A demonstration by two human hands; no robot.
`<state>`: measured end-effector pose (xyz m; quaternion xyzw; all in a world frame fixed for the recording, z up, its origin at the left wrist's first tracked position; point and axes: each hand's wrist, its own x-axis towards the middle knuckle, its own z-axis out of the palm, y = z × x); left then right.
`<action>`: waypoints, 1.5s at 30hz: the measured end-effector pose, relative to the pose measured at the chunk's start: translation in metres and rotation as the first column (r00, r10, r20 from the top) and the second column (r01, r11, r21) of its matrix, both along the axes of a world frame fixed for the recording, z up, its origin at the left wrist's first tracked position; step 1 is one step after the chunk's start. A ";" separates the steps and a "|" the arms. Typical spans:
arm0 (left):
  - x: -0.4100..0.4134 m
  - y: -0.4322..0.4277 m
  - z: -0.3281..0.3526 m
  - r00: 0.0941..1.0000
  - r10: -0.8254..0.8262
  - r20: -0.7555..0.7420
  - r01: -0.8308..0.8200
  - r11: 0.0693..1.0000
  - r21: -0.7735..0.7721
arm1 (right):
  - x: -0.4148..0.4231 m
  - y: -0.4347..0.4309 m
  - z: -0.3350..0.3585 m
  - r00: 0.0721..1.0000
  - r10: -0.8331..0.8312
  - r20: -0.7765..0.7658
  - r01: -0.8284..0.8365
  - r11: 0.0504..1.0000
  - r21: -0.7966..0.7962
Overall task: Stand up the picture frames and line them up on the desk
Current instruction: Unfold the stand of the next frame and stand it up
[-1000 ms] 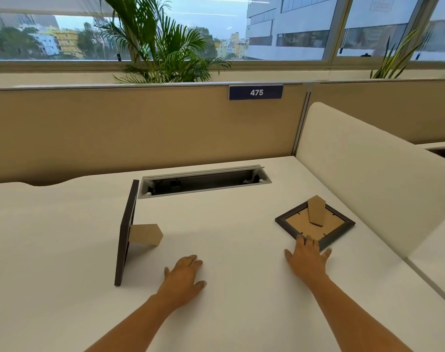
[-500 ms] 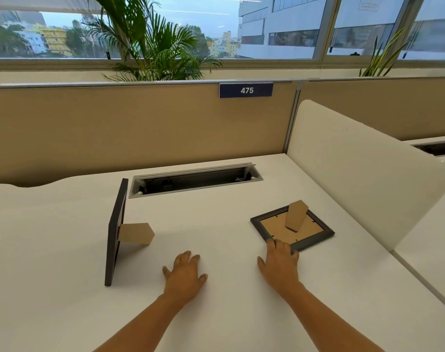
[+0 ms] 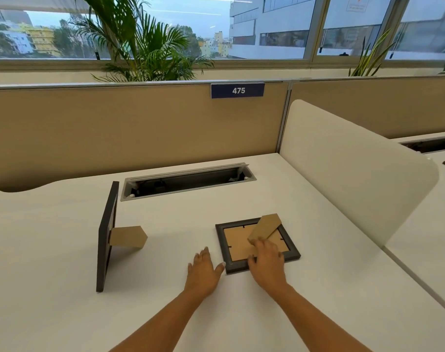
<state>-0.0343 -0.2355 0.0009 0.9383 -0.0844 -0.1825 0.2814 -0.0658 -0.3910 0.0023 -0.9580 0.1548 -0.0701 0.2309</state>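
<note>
Under my right hand (image 3: 267,260) lies the small dark-rimmed picture frame with a brown cardboard back (image 3: 239,243), face down on the white desk (image 3: 318,288), its easel flap lifted. My fingers rest spread on its near rim and backing, not gripping; my left hand (image 3: 203,273) lies flat and spread, thumb at the frame's corner. It looks light and stiff, the glass likely fragile, so I'd lift by the rim. Two frames: this one, and the larger dark standing frame (image 3: 107,237) well to the left.

left hand (image 3: 202,271) | right hand (image 3: 267,265) | bare forearms, no sleeves
</note>
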 end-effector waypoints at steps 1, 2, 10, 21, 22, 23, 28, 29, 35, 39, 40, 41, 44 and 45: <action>0.000 -0.003 0.001 1.000 -0.012 -0.001 0.012 1.000 -0.015 | -0.001 -0.008 -0.002 0.998 -0.059 -0.021 0.059 0.998 -0.023; -0.001 -0.005 0.001 1.000 -0.031 -0.001 0.031 0.999 -0.019 | -0.002 -0.016 -0.004 0.992 -0.116 -0.049 0.115 0.993 -0.037; -0.007 -0.018 0.006 0.993 -0.110 -0.033 0.106 0.988 -0.109 | -0.004 -0.041 -0.011 0.956 -0.231 -0.180 0.247 0.966 0.075; -0.008 -0.027 0.022 0.909 0.129 -0.396 -0.361 0.717 -0.596 | -0.010 -0.035 -0.002 0.966 -0.229 -0.122 0.253 0.936 0.244; -0.007 -0.028 0.026 0.901 0.152 -0.407 -0.392 0.689 -0.610 | -0.009 -0.033 0.000 0.964 -0.234 -0.123 0.259 0.928 0.268; -0.005 -0.028 0.030 0.894 0.176 -0.412 -0.416 0.666 -0.620 | -0.008 -0.032 0.002 0.963 -0.239 -0.121 0.265 0.918 0.296; 0.011 -0.027 0.063 0.892 0.300 -0.339 -0.452 0.593 -0.666 | -0.005 -0.019 0.011 0.964 -0.253 -0.079 0.261 0.850 0.457; 0.016 -0.028 0.071 0.892 0.322 -0.317 -0.452 0.597 -0.663 | -0.004 -0.015 0.013 0.963 -0.258 -0.074 0.260 0.826 0.501; 0.036 -0.035 0.118 0.971 0.230 -0.063 -0.231 0.848 -0.477 | 0.002 0.008 0.021 0.968 -0.232 -0.096 0.227 0.645 0.730; 0.043 -0.040 0.142 0.993 0.072 0.094 -0.045 0.965 -0.260 | 0.005 0.011 0.021 0.977 -0.178 -0.120 0.204 0.594 0.778; 0.044 -0.041 0.146 0.991 0.034 0.128 -0.007 0.980 -0.200 | 0.005 0.011 0.020 0.980 -0.159 -0.122 0.193 0.585 0.788; 0.044 -0.042 0.151 0.987 -0.005 0.159 0.028 0.989 -0.144 | 0.005 0.010 0.019 0.983 -0.137 -0.122 0.180 0.577 0.796; 0.044 -0.047 0.162 0.965 -0.121 0.232 0.124 0.992 0.000 | 0.006 0.008 0.020 0.988 -0.064 -0.138 0.150 0.561 0.814; 0.044 -0.050 0.165 0.956 -0.156 0.250 0.150 0.988 0.041 | 0.006 0.006 0.021 0.989 -0.050 -0.137 0.141 0.560 0.816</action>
